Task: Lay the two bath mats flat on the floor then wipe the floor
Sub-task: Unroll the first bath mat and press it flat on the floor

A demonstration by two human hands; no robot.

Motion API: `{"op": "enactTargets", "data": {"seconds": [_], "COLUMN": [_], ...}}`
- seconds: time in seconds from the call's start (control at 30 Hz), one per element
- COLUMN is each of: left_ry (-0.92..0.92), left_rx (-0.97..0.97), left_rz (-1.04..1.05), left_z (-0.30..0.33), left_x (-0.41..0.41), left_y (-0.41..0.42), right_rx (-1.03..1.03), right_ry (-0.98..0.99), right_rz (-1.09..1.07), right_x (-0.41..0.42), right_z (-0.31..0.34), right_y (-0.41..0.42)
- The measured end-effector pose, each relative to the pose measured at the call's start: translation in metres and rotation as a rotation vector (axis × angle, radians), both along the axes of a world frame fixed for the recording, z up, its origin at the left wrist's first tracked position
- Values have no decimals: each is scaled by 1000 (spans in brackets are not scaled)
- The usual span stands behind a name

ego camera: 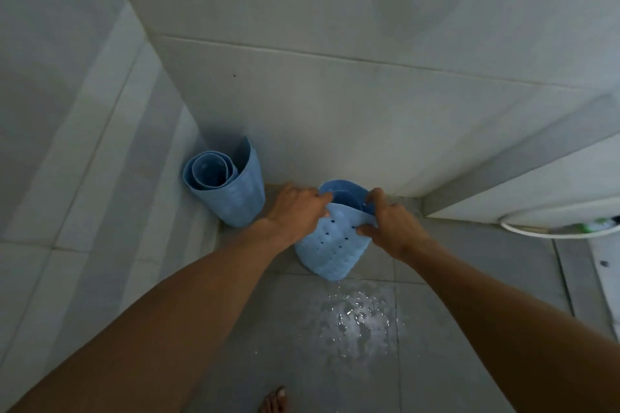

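Head view: I judge the first mat is being taken up for unrolling. My left hand [295, 208] and right hand [391, 225], arms outstretched, both grasp the rolled mat [330, 245] upright by the wall; the second rolled mat [228, 188] stands in the corner. Next: carry clear and unroll flat, mind the wet floor [355, 318].

Two rolled blue bath mats [231, 188] [330, 245] by the wall [369, 127], two hands [295, 208] [392, 225], one bare foot [273, 399], one puddle [362, 318]

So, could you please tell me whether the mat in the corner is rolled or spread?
Rolled: the corner mat stands upright, its spiral end showing.
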State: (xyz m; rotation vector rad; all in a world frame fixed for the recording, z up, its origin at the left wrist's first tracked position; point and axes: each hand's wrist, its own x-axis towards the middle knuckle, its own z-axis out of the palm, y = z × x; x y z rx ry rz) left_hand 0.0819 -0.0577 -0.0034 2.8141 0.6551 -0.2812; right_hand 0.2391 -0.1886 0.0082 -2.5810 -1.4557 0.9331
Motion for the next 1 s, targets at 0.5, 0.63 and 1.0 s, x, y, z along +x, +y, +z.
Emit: {"op": "enactTargets", "data": {"seconds": [0.5, 0.63, 1.0], "left_ry": [-387, -532, -757], "left_rx": [35, 59, 26], "left_rz": [-159, -102, 242], "left_z": [138, 171, 201], "left_x": [50, 47, 1], "left_y": [-207, -252, -307], "right_rx": [-137, -4, -223], "right_ry": [-193, 8, 135], "right_rz": [69, -81, -417], "right_x": [79, 86, 81], "right_z": [52, 47, -20], "right_y": [-235, -307, -481]}}
